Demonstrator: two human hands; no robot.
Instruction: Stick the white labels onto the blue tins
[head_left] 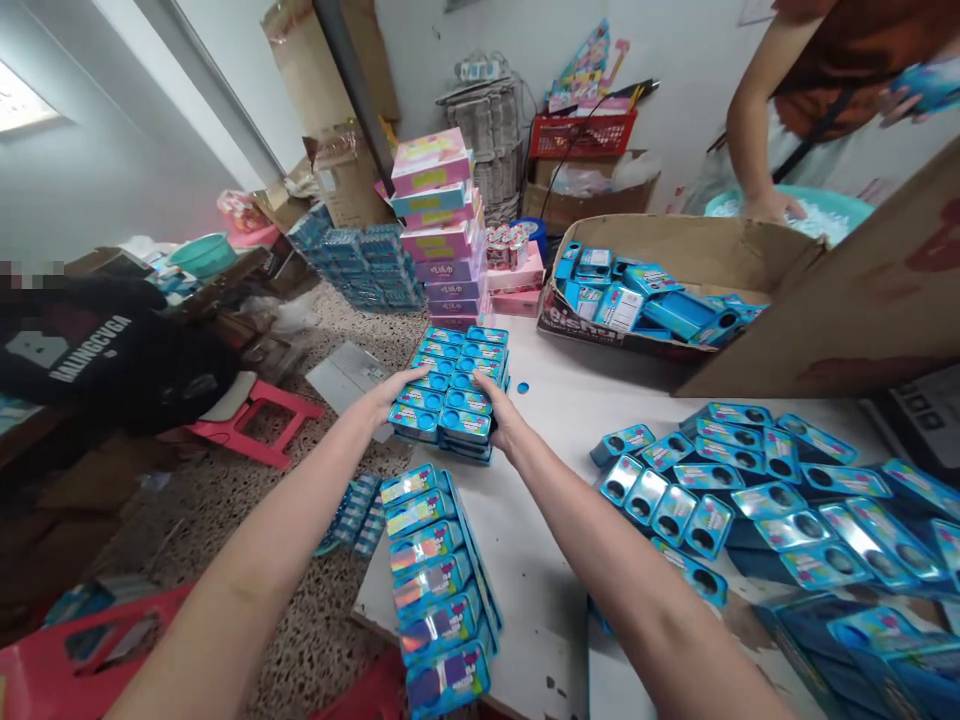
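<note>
- Your left hand [388, 396] and right hand [501, 410] flank a block of blue boxes [444, 401]; the boxes are glossy, round-cornered and oblong, set in two columns with a circular mark or recess in each top face.
- The block stands at the far part of the white table [525, 560], straight ahead of you; whether it rests fully on the surface you cannot tell from here.
- Your left thumb lies over the left column's top faces and your right thumb over the right column's; the other fingers wrap down the outer sides, mostly hidden; each hand is closed against its side, so the block sits clasped between your two palms.
- Just beside the block, past your right thumb, lies a small, flat blue disc [523, 387].
- Nearer you runs a row of shiny boxes [435, 585], their faces smooth and reflective, catching rainbow glints.
- To your right stand many blue cases [709, 525] with dark round openings; beyond them, a torn-edged cardboard carton [675, 238] of dull brown fibre holds more blue boxes in a jumble.
- Farther right, a co-worker's hand [776, 206] reaches into a smooth turquoise basin [855, 212]; below your left arm spreads a speckled floor [296, 620].
</note>
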